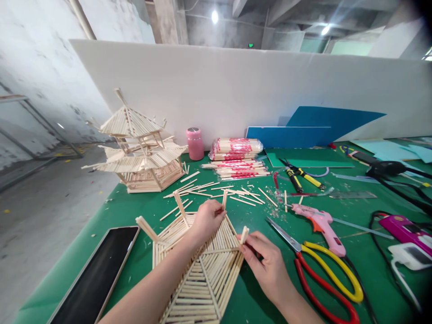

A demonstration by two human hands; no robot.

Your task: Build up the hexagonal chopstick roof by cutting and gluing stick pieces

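Note:
A many-sided panel of glued wooden sticks (195,288) lies on the green table, with short stick posts standing at its corners. My left hand (206,221) reaches over the panel, its fingers closed around the base of the far stick post (224,199). At the right corner, my right hand (266,261) pinches another stick post (244,235) between thumb and fingers. Two more posts, a left post (147,228) and a back-left post (181,207), lean outward untouched. My left forearm hides part of the panel.
A stick pagoda model (141,153) stands back left, beside a pink flask (195,144) and bagged sticks (236,150). Loose sticks (205,189) lie behind the panel. To the right are scissors (300,247), a pink glue gun (320,225) and pliers (297,175). A phone (96,274) lies left.

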